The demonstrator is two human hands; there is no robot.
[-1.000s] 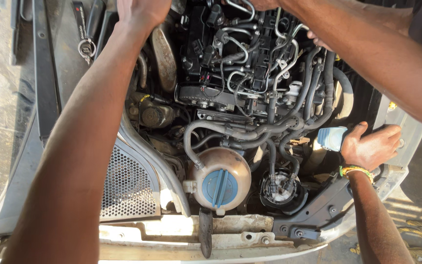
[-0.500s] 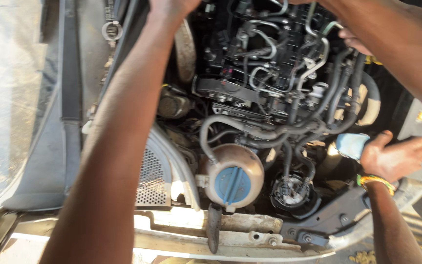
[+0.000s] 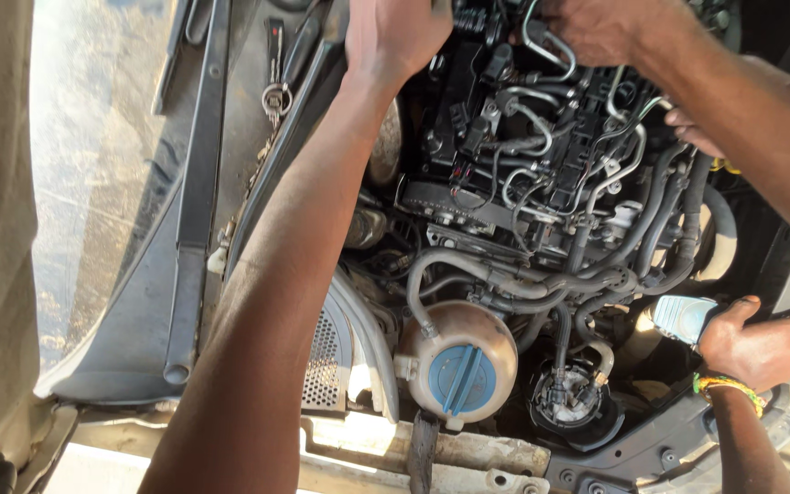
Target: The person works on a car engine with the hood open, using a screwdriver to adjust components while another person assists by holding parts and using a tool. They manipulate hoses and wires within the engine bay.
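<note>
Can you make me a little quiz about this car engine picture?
1. True or false: the round cap on the coolant tank is blue.
2. What hangs beside the wiper arm at the upper left? A) a bunch of keys B) a rag C) a glove
3. What does the co-worker's hand at the lower right wear on its wrist?

Key
1. True.
2. A: the keys hang there.
3. A green and yellow wristband; that hand rests by a light blue cap, while the person's left hand and right hand reach into the engine's top.
</note>
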